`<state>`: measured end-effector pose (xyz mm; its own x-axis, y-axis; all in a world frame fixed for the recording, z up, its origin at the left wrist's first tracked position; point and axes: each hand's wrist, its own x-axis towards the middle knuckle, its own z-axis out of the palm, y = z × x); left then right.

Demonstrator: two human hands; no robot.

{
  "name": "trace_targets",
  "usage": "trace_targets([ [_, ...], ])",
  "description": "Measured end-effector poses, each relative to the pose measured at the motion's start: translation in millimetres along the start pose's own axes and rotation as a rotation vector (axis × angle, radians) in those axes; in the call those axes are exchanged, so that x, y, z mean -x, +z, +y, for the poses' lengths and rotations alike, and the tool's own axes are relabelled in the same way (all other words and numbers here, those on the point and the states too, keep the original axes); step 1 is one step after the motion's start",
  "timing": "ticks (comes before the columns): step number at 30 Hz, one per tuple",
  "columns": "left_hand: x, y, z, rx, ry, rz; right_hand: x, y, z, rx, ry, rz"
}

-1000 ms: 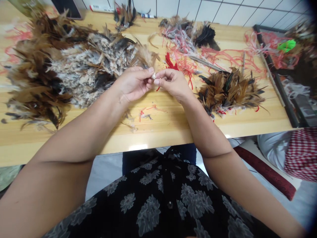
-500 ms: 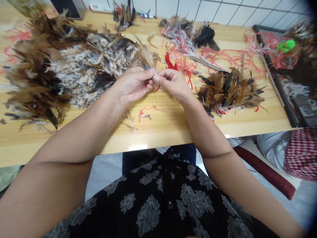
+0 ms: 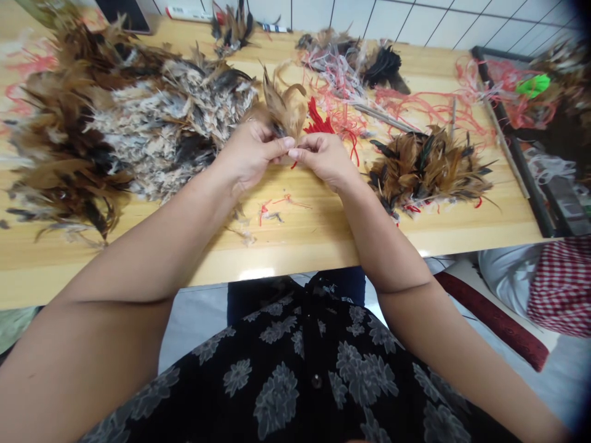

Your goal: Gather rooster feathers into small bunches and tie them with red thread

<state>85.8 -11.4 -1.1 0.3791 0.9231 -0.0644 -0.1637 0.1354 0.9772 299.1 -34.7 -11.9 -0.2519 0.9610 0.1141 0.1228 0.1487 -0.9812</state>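
While a wispy tan feather tuft [image 3: 283, 109] is clamped by fingers of the left hand [image 3: 253, 151], those of the right hand [image 3: 327, 159] are pinched together beside it, near bright-red strands [image 3: 318, 120].

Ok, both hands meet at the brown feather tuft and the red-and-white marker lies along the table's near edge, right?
Not the near edge: the head view shows the marker by the tiled wall, along the far edge of the table. Left hand and right hand meet at the feather tuft.
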Motion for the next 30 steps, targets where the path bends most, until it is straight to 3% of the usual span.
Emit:
trace_targets([
  [6, -2, -3.9, -4, 0.051, -0.007, -0.078, -1, 3, 5, 0.074, -0.017, 0.020],
  [12, -2, -1.8, -4, 0.119, 0.095, -0.178, -3, 6, 6, 0.141, -0.011, 0.063],
  [18, 0, -0.3, 1, 0.110, 0.102, -0.148, -3, 4, 3, 0.218, -0.028, 0.102],
  [23, 3, 3.3, 3, 0.077, 0.080, -0.112, -2, 5, -4, 0.414, -0.033, 0.124],
  [30, 5, 12.3, 3, 0.039, 0.198, -0.101, 3, 13, -12, 0.669, 0.011, 0.174],
])
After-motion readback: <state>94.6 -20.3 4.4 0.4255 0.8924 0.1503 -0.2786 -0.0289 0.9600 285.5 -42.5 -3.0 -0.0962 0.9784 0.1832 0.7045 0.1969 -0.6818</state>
